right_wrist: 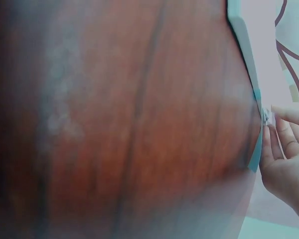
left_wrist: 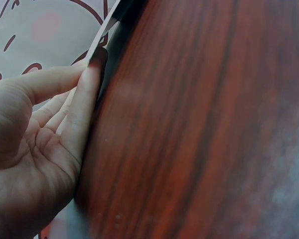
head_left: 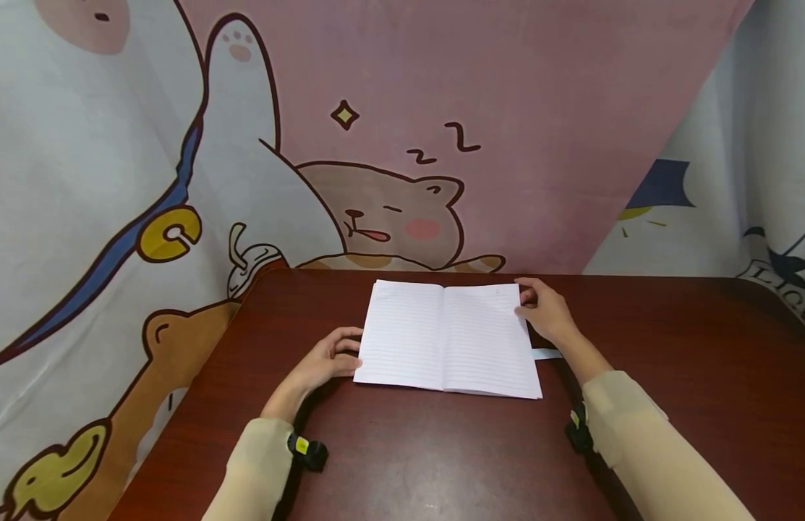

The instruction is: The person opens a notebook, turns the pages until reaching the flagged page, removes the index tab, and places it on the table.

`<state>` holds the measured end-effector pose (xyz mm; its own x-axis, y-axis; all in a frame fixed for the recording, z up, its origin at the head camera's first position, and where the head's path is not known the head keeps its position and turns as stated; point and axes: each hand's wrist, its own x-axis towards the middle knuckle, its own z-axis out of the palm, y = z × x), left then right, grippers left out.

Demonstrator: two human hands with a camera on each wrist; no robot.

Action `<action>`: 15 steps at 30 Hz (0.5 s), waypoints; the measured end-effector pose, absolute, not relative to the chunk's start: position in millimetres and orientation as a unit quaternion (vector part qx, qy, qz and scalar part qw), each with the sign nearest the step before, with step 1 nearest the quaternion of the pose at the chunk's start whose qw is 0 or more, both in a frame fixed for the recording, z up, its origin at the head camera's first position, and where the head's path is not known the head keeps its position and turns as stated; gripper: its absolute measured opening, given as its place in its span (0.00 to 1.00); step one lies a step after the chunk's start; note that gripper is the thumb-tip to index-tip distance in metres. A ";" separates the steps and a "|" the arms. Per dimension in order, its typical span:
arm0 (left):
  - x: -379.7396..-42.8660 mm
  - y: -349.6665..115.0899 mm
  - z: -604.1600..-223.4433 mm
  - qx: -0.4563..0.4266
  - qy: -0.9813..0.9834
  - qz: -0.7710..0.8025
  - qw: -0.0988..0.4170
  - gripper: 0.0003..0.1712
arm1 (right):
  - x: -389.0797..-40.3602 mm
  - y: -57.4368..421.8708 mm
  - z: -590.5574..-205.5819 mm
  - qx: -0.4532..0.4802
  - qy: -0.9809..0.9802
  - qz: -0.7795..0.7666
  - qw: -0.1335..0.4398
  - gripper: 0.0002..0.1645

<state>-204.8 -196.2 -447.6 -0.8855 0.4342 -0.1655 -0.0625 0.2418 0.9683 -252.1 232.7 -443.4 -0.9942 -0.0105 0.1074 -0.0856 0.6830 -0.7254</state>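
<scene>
An open notebook (head_left: 402,336) with lined white pages lies on the table, its centre fold running toward the person. My left hand (head_left: 324,360) pinches its left edge near the lower corner. In the left wrist view, the thumb and index finger of that hand (left_wrist: 35,134) meet on the thin edge. At the upper right edge, my right hand (head_left: 549,312) holds the pages between thumb and fingers, as the right wrist view of the hand (right_wrist: 291,149) also shows. Just below it, a pale blue strip (head_left: 547,354) sticks out from under the notebook's right side.
The dark reddish wooden table (head_left: 402,456) extends around the notebook. Behind it hangs a cloth backdrop (head_left: 539,145) with cartoon animals, meeting the table's far edge. Both wrists carry small black cameras on straps, over cream sleeves (head_left: 252,470).
</scene>
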 end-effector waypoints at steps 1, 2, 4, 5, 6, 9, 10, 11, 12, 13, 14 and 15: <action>-204.8 -196.2 -447.6 0.121 0.762 0.602 0.205 0.35 | -251.9 233.4 -443.6 0.022 -0.915 0.400 0.049 0.33; -205.0 -196.4 -447.8 0.121 0.763 0.601 0.205 0.35 | -251.8 234.2 -443.6 0.018 -0.914 0.403 0.053 0.33; -205.2 -196.6 -447.5 0.121 0.764 0.599 0.205 0.35 | -251.1 235.4 -443.6 0.013 -0.911 0.409 0.060 0.31; -205.3 -196.8 -447.5 0.121 0.765 0.599 0.205 0.35 | -250.9 236.1 -443.7 0.011 -0.909 0.413 0.063 0.29; -205.7 -196.8 -447.9 0.121 0.764 0.599 0.205 0.35 | -250.7 236.6 -443.9 0.008 -0.908 0.415 0.065 0.26; -205.6 -196.8 -448.0 0.123 0.763 0.600 0.204 0.35 | -250.0 237.6 -444.3 0.006 -0.905 0.419 0.071 0.18; -205.6 -196.7 -448.3 0.123 0.763 0.600 0.204 0.35 | -250.0 238.0 -444.5 0.005 -0.905 0.419 0.072 0.17; -205.5 -196.7 -448.6 0.123 0.763 0.601 0.203 0.35 | -249.9 238.3 -444.7 0.006 -0.905 0.419 0.073 0.15; -205.5 -196.7 -449.0 0.124 0.763 0.600 0.203 0.35 | -249.9 238.5 -444.7 0.006 -0.905 0.418 0.074 0.14; -205.4 -196.9 -449.1 0.124 0.764 0.600 0.203 0.35 | -249.9 238.6 -444.7 0.007 -0.905 0.418 0.076 0.14; -205.4 -197.0 -449.4 0.125 0.764 0.600 0.204 0.35 | -250.0 238.7 -444.8 0.009 -0.905 0.418 0.078 0.13; -205.3 -197.2 -449.4 0.125 0.764 0.600 0.204 0.35 | -250.3 238.7 -444.7 0.010 -0.904 0.420 0.080 0.13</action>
